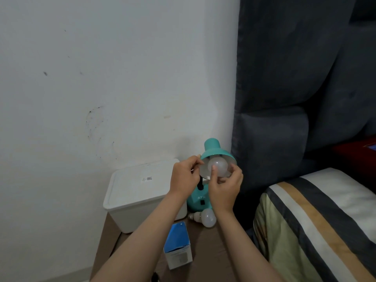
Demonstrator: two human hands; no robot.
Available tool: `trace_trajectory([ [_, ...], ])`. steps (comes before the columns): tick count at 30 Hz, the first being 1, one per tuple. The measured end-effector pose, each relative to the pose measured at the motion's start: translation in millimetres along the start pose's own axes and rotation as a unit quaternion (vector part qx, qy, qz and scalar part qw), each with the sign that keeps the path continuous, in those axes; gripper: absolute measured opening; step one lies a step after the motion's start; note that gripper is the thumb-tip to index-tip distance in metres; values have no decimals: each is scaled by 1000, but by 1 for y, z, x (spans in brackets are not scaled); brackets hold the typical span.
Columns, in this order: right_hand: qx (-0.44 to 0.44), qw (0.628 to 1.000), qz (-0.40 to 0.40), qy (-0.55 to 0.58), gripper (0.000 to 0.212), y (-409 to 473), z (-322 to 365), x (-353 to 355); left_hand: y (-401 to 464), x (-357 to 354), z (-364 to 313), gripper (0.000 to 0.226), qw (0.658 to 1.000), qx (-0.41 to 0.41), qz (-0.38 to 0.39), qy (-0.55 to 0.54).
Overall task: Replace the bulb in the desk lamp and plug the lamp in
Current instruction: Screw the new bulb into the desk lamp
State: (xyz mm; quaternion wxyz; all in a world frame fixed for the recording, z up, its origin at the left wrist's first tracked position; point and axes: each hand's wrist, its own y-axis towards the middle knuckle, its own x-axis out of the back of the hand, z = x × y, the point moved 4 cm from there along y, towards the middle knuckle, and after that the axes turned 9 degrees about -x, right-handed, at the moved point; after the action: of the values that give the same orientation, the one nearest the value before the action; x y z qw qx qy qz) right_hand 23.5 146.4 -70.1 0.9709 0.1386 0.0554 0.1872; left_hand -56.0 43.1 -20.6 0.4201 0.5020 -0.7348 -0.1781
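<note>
Right hand (223, 190) is gripping the bulb (218, 165) inside the lamp shade (215, 152). Left hand (184, 178) is pinching the shade's rim. Spare bulb (205, 217) is lying below the right wrist.

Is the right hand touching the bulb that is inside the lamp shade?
Touching. The head view shows the right hand with its thumb pressed on the front of the bulb inside the lamp shade.
</note>
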Motion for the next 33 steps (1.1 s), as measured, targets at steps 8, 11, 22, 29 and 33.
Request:
trace_trajectory([
  [8, 43, 999, 30, -12, 44, -3, -7, -2, 2, 1, -1, 21, 1000, -2, -2, 2],
  [11, 15, 1000, 21, 14, 42, -1, -5, 1, 1, 1, 0, 21, 1000, -3, -3, 7],
  [22, 98, 995, 24, -1, 47, -5, -4, -9, 0, 1, -3, 22, 1000, -3, 0, 7],
  [29, 24, 999, 3, 29, 47, 0, 4, -5, 1, 1, 0, 22, 1000, -2, 1, 12],
  [33, 91, 996, 9, -11, 45, -4, -3, -8, 1, 1, -2, 21, 1000, -1, 3, 10],
])
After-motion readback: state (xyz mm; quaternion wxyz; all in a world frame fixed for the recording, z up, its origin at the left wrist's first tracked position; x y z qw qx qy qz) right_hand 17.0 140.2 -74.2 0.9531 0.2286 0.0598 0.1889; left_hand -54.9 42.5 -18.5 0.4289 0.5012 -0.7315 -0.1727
